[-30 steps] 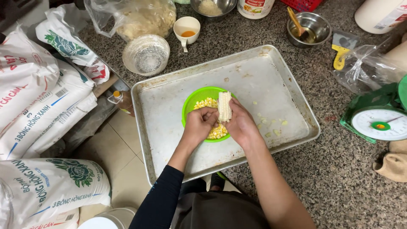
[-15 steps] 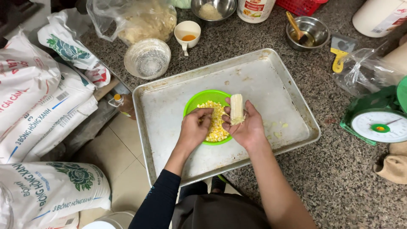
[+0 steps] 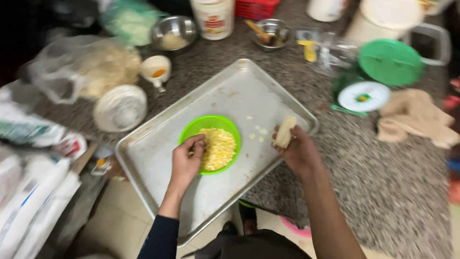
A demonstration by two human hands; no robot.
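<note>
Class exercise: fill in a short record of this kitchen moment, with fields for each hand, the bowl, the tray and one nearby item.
Left hand: fingers at the rim of the green bowl
Right hand: grips a pale stripped corn cob
Bowl contents: yellow corn kernels
Tray: metal baking tray on the speckled counter, a few loose kernels on it
Nearby: green kitchen scale

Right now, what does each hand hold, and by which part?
The right hand grips a stripped corn cob by its lower end. The left hand holds nothing, resting in the green bowl.
</note>
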